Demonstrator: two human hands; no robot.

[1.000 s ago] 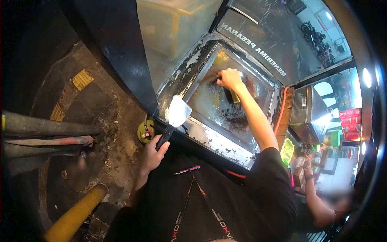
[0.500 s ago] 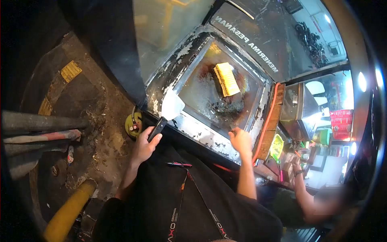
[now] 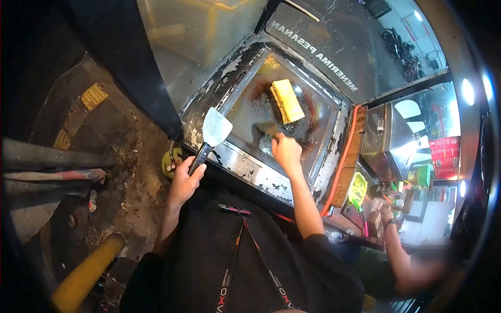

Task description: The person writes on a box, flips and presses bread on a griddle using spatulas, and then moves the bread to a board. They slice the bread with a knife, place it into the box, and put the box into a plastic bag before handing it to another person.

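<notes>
A yellow, ridged block of bread [image 3: 287,101] lies on the dark, greasy griddle [image 3: 245,99]. My left hand [image 3: 183,182] is closed round the black handle of a spatula [image 3: 216,127], its broad pale blade tilted up over the griddle's near left rim. Over the near part of the plate, my right hand [image 3: 287,153] is closed on a scraper [image 3: 266,128]. The scraper's dark, flat blade points left, just short of the bread, and its grip is mostly hidden in my fist.
Glass panels with lettering [image 3: 315,49] stand behind the griddle. An orange hose [image 3: 344,161] runs along its right side beside a wooden ledge [image 3: 352,169] and a metal box [image 3: 383,130]. Far right, a person's hand [image 3: 386,215] is at a brown box [image 3: 374,221]. A green gas cylinder [image 3: 169,161] stands below left.
My right hand has moved forward and left from the near rim over the griddle, bringing the scraper's blade into view. My left hand and spatula have shifted slightly left.
</notes>
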